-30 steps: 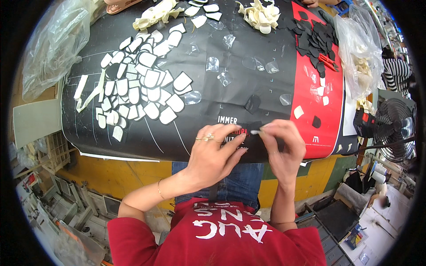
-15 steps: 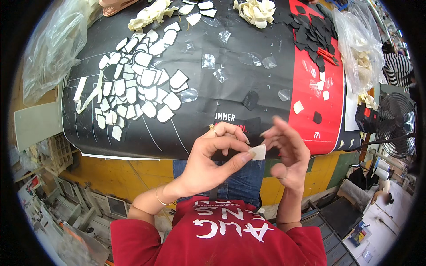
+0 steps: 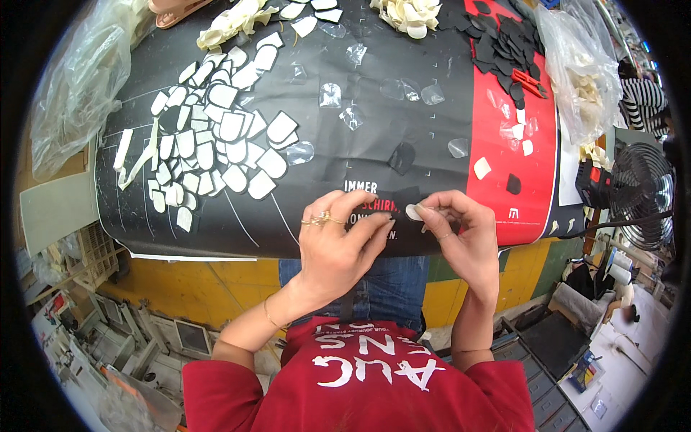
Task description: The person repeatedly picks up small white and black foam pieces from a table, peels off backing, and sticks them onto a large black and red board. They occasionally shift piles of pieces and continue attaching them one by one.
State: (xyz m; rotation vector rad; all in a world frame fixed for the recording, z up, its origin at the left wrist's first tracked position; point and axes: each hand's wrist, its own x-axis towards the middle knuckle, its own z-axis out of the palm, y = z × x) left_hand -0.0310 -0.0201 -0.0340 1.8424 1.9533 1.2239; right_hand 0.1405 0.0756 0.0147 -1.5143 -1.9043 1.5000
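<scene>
A small off-white piece [image 3: 412, 212] with a rounded edge is pinched between the thumb and fingers of my right hand [image 3: 464, 234], just above the front part of the black mat. Facing it, my left hand [image 3: 332, 241] has its fingers curved and apart, and I see nothing in them. To the left on the mat lies a loose heap of white, dark-edged rounded patches [image 3: 232, 126]. Clear plastic pieces [image 3: 330, 95] are scattered over the middle, and one dark piece [image 3: 402, 158] rests beyond my hands.
The mat [image 3: 273, 216] has a red band [image 3: 497, 209] on the right, bearing black patches [image 3: 507, 50] and red-handled snips [image 3: 529, 83]. Cream pieces [image 3: 410, 16] are piled at the far edge. Plastic bags [image 3: 79, 93] flank the table, and a fan [image 3: 643, 194] stands right.
The off-white piece has passed from my left fingers to my right hand. My left hand has opened and drawn left, and the right fingers have closed in a pinch.
</scene>
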